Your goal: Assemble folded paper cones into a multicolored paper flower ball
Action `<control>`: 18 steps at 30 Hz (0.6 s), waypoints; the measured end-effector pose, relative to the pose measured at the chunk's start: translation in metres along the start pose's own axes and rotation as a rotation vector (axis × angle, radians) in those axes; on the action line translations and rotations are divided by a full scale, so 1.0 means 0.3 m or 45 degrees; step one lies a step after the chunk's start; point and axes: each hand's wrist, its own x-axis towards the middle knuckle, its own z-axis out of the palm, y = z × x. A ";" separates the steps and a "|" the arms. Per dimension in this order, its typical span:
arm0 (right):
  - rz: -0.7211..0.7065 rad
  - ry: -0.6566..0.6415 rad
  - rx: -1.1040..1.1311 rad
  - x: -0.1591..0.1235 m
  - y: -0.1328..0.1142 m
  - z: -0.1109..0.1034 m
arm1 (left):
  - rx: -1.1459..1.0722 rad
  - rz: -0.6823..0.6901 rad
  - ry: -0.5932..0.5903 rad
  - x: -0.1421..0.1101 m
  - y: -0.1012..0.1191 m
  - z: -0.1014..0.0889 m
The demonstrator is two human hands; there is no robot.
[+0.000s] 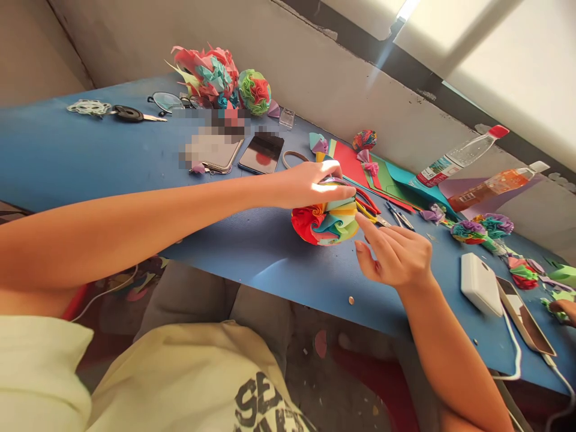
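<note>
A round ball of folded, multicoloured paper [326, 223] rests on the blue table near its front edge. From above, my left hand [317, 185] grips the ball, with its fingers curved over the far side and partly hidden. My right hand [396, 252] is at the ball's right side, index finger stretched out to its edge and thumb held apart, with nothing in its grasp. Scissors with red and yellow handles [369, 207] lie just behind the ball, partly covered by my left hand.
Coloured paper sheets [348, 162] lie behind my hands. Two bottles [456, 159] [499, 185] rest at the back right. Phones [262, 153] [526, 315], a white power bank [480, 283] with cables, glasses [167, 102] and a key [139, 114] are about. Another person's hand [564, 311] shows at the right edge.
</note>
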 end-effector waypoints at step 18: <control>0.223 -0.113 0.089 0.000 -0.009 0.014 | -0.075 -0.058 -0.015 -0.014 0.027 -0.009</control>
